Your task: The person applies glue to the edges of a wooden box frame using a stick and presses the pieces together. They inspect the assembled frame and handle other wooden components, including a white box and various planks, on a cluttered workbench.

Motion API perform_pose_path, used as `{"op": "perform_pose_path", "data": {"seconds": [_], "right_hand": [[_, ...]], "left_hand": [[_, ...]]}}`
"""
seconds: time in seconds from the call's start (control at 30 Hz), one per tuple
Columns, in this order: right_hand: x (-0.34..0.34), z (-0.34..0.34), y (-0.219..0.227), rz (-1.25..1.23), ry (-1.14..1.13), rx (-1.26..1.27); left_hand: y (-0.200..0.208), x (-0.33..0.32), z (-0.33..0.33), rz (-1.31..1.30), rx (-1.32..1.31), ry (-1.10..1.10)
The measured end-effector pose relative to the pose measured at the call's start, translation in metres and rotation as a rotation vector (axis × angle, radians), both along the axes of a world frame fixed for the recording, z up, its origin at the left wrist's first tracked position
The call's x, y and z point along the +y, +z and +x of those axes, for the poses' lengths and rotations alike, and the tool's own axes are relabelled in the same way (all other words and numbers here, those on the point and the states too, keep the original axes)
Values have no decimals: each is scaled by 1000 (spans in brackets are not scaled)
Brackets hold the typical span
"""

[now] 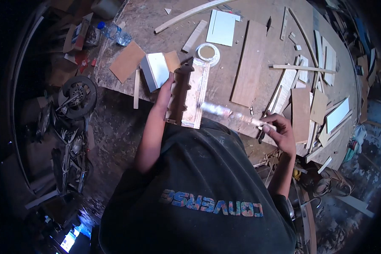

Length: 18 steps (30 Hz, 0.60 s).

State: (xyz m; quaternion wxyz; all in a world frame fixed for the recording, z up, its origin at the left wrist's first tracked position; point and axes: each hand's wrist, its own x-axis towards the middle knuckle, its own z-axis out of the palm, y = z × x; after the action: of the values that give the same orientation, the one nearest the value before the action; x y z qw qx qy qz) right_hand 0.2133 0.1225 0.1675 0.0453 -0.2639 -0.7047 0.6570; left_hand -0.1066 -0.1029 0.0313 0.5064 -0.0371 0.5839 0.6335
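Observation:
My left hand [168,85] holds up a wooden piece at its left side, most of the fingers hidden behind it. This wooden piece [193,99] has a pale, white-smeared face and a dark brown side with notched, scalloped edges. My right hand [280,132] grips the handle end of a white-smeared brush [235,114], which is blurred by motion. The brush's tip is at the right edge of the pale face; whether it touches cannot be told. Just beyond the piece stands a round white tub [218,56] with tan contents.
A worktable [156,46] lies ahead. A white-and-grey block [154,70], brown panel [127,62] and plastic bottle [111,30] are at left. A long board [249,63] and several wood offcuts [300,112] spread rightward. A motorcycle [74,127] stands at the left.

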Motion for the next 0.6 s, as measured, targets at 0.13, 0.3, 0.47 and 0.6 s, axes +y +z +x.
{"op": "perform_pose_path", "data": {"seconds": [0.13, 0.3, 0.47, 0.6], "right_hand": [[12, -15, -9, 52, -217, -56], [22, -60, 1, 350, -168, -229], [31, -118, 6, 636, -35, -218], [38, -170, 24, 895, 163, -362]], "left_hand": [[-19, -4, -11, 93, -20, 85], [2, -25, -24, 259, -64, 154], [61, -27, -21, 58, 287, 434], [73, -33, -21, 91, 406, 440]]}}
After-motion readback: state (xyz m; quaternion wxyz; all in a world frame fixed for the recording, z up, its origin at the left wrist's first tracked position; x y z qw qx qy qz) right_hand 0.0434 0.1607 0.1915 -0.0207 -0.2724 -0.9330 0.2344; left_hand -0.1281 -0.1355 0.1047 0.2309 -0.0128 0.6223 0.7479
